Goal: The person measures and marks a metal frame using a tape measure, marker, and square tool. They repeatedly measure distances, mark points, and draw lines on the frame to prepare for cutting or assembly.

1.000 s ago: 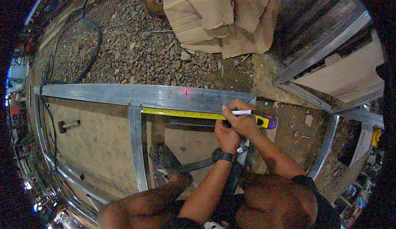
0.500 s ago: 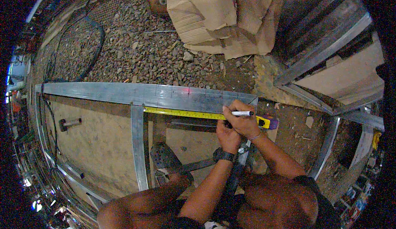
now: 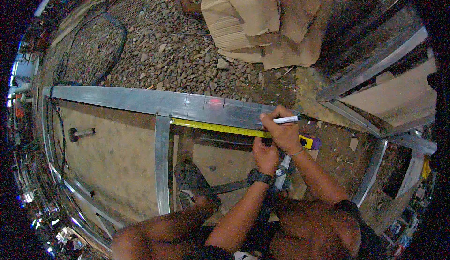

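Observation:
My right hand [image 3: 286, 137] grips a white marker [image 3: 287, 119], its writing end low against the face of a silver metal tube [image 3: 140, 100]. Along the tube's near edge runs the yellow blade [image 3: 215, 128] of a tape measure, from a crosswise metal bar [image 3: 162, 166] to its yellow and purple case [image 3: 309, 143], just right of my right hand. Below the blade, my left hand [image 3: 266, 159] has its fingers closed at the tape's edge, partly hidden by my right hand. Several thin dark lines cross the tube, and a red glow [image 3: 215, 102] shows on it.
A hammer [image 3: 80, 133] lies on the board [image 3: 112, 161] inside the frame at left. Beyond the tube are gravel [image 3: 164, 58], a dark cable [image 3: 123, 44] and crumpled cardboard [image 3: 262, 25]. Another metal frame [image 3: 375, 63] stands at right. My shod foot [image 3: 191, 178] rests inside the frame.
The whole view has shifted, so the scene sits slightly farther right. The marker in my right hand has tilted, its back end higher. My left hand stays by the tape.

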`<state>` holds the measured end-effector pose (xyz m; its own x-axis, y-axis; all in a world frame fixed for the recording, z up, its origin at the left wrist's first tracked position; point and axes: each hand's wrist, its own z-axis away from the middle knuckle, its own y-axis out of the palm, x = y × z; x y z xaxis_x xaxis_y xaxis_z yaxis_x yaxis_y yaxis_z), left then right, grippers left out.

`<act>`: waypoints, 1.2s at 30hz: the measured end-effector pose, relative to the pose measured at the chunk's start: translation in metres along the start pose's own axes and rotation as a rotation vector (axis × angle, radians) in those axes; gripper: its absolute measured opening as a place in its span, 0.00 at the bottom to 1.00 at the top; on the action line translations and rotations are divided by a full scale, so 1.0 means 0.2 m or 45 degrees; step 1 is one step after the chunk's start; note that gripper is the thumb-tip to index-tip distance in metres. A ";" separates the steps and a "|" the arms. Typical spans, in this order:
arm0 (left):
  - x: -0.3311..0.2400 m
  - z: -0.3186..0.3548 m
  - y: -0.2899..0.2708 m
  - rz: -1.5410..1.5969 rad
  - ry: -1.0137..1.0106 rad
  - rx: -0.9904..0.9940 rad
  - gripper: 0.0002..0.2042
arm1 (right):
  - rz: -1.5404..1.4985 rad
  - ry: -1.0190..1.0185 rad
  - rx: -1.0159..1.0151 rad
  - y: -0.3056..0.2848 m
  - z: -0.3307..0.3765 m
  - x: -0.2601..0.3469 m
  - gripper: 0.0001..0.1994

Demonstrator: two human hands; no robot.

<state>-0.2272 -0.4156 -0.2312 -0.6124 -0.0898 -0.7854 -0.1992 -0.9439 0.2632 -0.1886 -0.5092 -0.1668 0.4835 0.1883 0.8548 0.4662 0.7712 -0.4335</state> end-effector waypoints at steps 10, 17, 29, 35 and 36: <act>0.01 0.03 0.02 -0.004 0.110 -0.057 0.20 | 0.112 -0.152 0.305 0.11 -0.04 0.12 0.14; 0.04 0.01 0.02 0.156 0.111 0.001 0.22 | 0.105 -0.295 0.304 0.13 -0.03 0.09 0.14; -0.07 0.03 0.02 0.055 0.019 0.016 0.22 | 0.052 -0.329 0.260 0.12 -0.04 0.06 0.14; -0.16 0.04 0.02 -0.103 0.045 0.028 0.20 | -0.038 -0.168 0.127 0.14 -0.06 0.07 0.13; -0.17 0.05 0.02 -0.142 0.047 0.005 0.20 | -0.014 -0.152 0.136 0.14 -0.07 0.07 0.13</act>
<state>-0.2151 -0.4133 -0.1980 -0.5578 0.0042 -0.8300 -0.2674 -0.9476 0.1749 -0.1588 -0.4930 -0.1697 0.3846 0.2452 0.8899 0.3864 0.8328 -0.3964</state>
